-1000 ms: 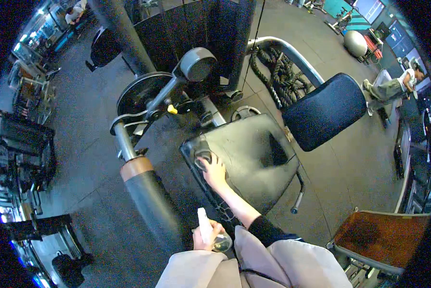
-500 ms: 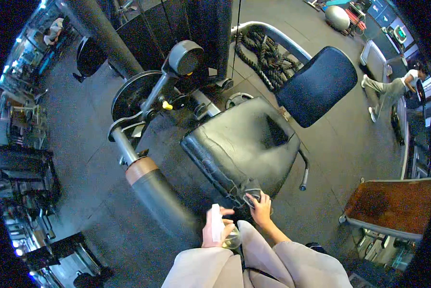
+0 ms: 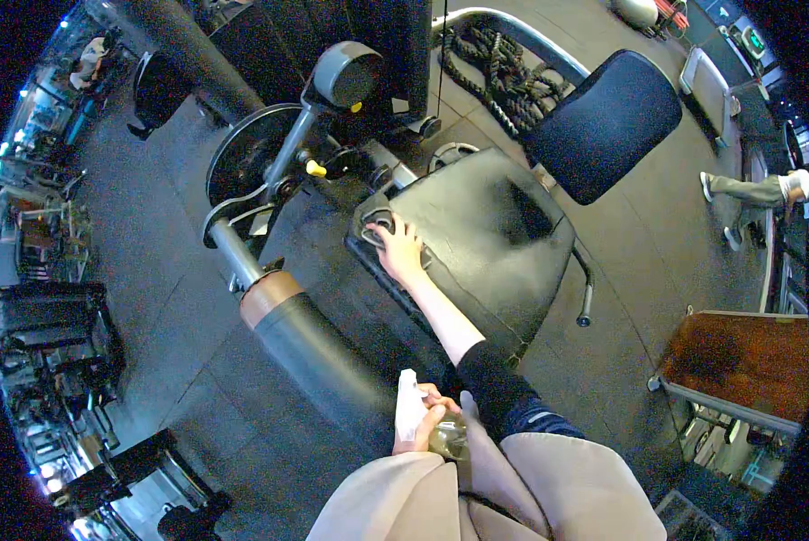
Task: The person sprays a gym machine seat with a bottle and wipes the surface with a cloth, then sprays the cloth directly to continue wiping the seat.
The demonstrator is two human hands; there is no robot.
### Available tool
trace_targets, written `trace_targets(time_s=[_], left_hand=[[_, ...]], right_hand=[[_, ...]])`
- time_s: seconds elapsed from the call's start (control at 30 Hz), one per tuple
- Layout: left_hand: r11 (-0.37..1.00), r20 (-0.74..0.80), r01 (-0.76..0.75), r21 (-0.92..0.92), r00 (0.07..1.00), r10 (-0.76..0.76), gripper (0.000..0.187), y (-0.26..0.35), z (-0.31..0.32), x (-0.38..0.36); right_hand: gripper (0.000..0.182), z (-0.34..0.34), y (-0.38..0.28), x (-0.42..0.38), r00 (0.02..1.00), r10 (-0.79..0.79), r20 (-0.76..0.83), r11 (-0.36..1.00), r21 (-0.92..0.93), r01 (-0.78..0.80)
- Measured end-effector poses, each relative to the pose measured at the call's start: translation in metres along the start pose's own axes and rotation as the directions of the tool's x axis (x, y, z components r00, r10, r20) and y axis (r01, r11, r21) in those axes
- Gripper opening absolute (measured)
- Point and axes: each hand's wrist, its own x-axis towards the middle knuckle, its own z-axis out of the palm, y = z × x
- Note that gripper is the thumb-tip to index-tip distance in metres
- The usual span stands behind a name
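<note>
My right hand (image 3: 399, 246) presses a dark grey cloth (image 3: 376, 224) onto the far left corner of a black padded seat (image 3: 477, 243), arm stretched across it. The seat's cover is creased and has a dark worn patch. Close to my body, my left hand (image 3: 430, 417) is wrapped round a spray bottle with a white trigger head (image 3: 409, 406) and a clear lower part (image 3: 450, 437). Left of the seat lies a thick black roller pad (image 3: 328, 365) with a brown end band.
A black backrest (image 3: 603, 126) stands beyond the seat, near a pile of battle rope (image 3: 504, 77). A lever arm with a yellow knob (image 3: 315, 169) rises at the left. A brown board (image 3: 738, 365) is at the right. Another person (image 3: 756, 191) walks at the far right.
My right hand has moved with the cloth from the seat's near corner to its far left corner. My left hand stays near my lap with the spray bottle. The walking person has shifted.
</note>
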Motion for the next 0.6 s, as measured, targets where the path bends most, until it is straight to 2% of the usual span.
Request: trace_targets(time_s=[0.1, 0.17, 0.2, 0.33, 0.4, 0.43, 0.5, 0.53, 0.6], left_hand=[[1.0, 0.009, 0.004, -0.001, 1.0, -0.004, 0.027, 0.0, 0.001, 0.003], [1.0, 0.014, 0.014, -0.003, 1.0, -0.014, 0.026, 0.001, 0.002, 0.003], [1.0, 0.017, 0.016, -0.001, 1.0, -0.016, 0.025, 0.001, 0.002, 0.004], [1.0, 0.027, 0.024, 0.005, 0.999, -0.025, 0.024, 0.001, 0.003, 0.007], [1.0, 0.031, 0.022, 0.018, 0.999, -0.022, 0.023, 0.001, 0.004, 0.008], [0.999, 0.033, 0.016, 0.044, 0.999, -0.017, 0.022, 0.002, 0.006, 0.008], [0.99, 0.04, 0.002, 0.14, 0.999, -0.008, 0.021, 0.008, 0.012, 0.008], [0.98, 0.042, -0.004, 0.197, 0.999, -0.005, 0.02, 0.011, 0.015, 0.007], [0.948, 0.031, -0.042, 0.315, 0.999, 0.034, 0.021, 0.01, 0.017, 0.009]], right_hand=[[0.057, -0.025, 0.02, -0.046, 0.997, -0.079, -0.006, 0.995, -0.068, 0.079], [0.064, -0.059, 0.037, -0.094, 0.998, -0.068, 0.0, 0.991, -0.116, 0.068], [0.065, -0.076, 0.048, -0.122, 0.999, -0.029, 0.035, 0.992, -0.121, 0.033], [0.066, -0.13, 0.091, -0.233, 0.998, 0.064, -0.028, 0.987, -0.146, -0.067], [0.066, -0.143, 0.109, -0.272, 0.993, 0.118, 0.02, 0.973, -0.202, -0.112], [0.067, -0.144, 0.113, -0.284, 0.983, 0.18, 0.026, 0.97, -0.174, -0.173], [0.068, -0.147, 0.115, -0.288, 0.985, 0.172, 0.021, 0.972, -0.167, -0.166], [0.068, -0.144, 0.115, -0.287, 0.983, 0.174, 0.054, 0.96, -0.23, -0.158], [0.068, -0.133, 0.116, -0.27, 0.997, 0.047, 0.055, 0.97, -0.242, -0.032]])
